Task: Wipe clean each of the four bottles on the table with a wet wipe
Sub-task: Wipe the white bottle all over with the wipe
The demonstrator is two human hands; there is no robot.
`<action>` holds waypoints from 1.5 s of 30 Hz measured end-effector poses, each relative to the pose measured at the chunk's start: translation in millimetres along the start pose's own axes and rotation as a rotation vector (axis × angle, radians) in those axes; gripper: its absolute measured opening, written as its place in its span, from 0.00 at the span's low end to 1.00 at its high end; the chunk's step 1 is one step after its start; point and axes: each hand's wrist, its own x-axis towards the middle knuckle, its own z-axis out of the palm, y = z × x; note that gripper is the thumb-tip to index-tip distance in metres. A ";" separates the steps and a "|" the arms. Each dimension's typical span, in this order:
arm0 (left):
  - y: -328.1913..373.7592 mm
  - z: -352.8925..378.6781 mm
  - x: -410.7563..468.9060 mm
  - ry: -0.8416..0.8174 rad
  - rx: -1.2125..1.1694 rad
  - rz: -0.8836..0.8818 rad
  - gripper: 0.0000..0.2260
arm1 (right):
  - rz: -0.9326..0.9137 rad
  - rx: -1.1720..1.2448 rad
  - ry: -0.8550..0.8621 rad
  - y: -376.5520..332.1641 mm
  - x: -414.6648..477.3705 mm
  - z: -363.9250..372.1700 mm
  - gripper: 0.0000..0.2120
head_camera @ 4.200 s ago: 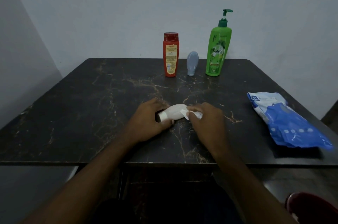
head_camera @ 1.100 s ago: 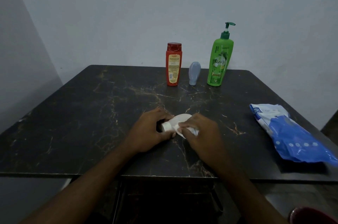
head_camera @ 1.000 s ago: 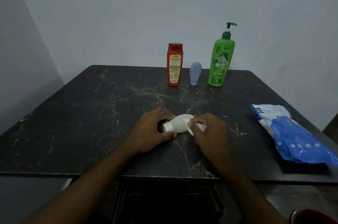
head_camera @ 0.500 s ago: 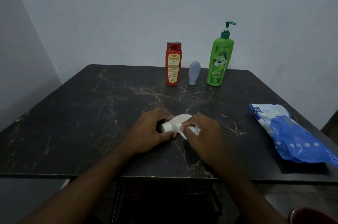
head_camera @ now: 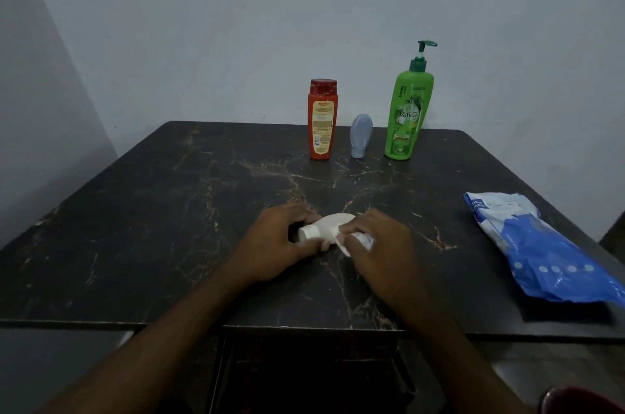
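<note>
The left hand [head_camera: 274,241] gripped the white bottle [head_camera: 329,225] at its cap end, lying near-centre on the table [head_camera: 169,210]. The right hand [head_camera: 378,251] pinched a wipe [head_camera: 351,241] against it. This looked like the wiping step. The next move probably called for turning it, then taking the red bottle [head_camera: 322,121], grey bottle [head_camera: 361,136] or green bottle [head_camera: 407,112] standing far.

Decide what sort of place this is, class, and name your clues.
Probably a plain room in a home: a dark marbled table against bare walls, toiletries like the green pump bottle, and a blue wipes pack.
</note>
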 end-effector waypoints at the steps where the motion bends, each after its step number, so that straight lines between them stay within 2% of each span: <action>1: 0.5 -0.4 0.4 0.008 -0.015 -0.015 0.16 | 0.060 -0.014 0.045 1.8 1.2 -0.9 0.03; 3: 1.3 -0.9 0.8 0.016 -0.034 -0.040 0.15 | 0.166 -0.019 0.098 3.9 3.2 -2.4 0.03; 5: 1.4 -0.6 0.6 0.014 -0.037 -0.040 0.15 | 0.161 -0.026 0.092 2.7 2.2 -2.0 0.04; 10: 1.4 -1.6 0.6 -0.008 -0.056 -0.051 0.19 | -0.105 0.000 -0.071 -8.2 -1.6 0.0 0.05; 12: 2.0 -1.5 0.8 -0.015 -0.064 -0.053 0.19 | -0.198 -0.011 -0.069 -10.1 -1.9 0.5 0.04; 13: 2.4 -1.4 1.0 -0.017 -0.064 -0.056 0.19 | -0.182 -0.009 -0.051 -8.6 -1.7 0.9 0.04; 17: 2.3 -0.6 0.9 -0.005 -0.045 -0.069 0.20 | 0.127 -0.001 0.058 4.9 1.6 -2.0 0.04; 20: 0.4 1.5 0.4 0.009 0.008 -0.059 0.22 | 0.222 -0.046 0.110 10.9 3.8 -5.1 0.04; 23: -1.2 3.1 0.2 0.006 0.030 -0.073 0.25 | 0.196 -0.041 0.101 8.7 3.0 -4.3 0.06; 27: -1.6 3.5 1.2 0.003 0.046 -0.074 0.19 | 0.089 0.021 0.064 0.7 0.9 -2.8 0.08; 31: -2.5 5.7 0.8 -0.020 0.045 -0.047 0.18 | -0.010 0.005 -0.063 -8.5 -0.9 -2.5 0.04; 33: -2.6 6.2 0.8 -0.025 0.058 -0.027 0.18 | 0.026 0.012 -0.035 -9.4 0.1 -1.6 0.04; 38: 0.1 5.6 1.0 -0.032 0.089 -0.030 0.18 | 0.279 0.055 0.096 -0.5 1.9 -6.5 0.09; 40: 0.4 6.2 1.0 -0.035 0.090 -0.037 0.18 | 0.324 0.046 0.133 0.4 2.3 -9.6 0.08; 43: 0.2 6.7 0.6 -0.035 0.083 -0.044 0.18 | 0.284 0.001 0.101 -3.2 2.5 -9.7 0.08; 45: 0.0 6.7 0.6 -0.034 0.074 -0.048 0.18 | 0.175 -0.022 0.031 -10.5 0.9 -7.0 0.09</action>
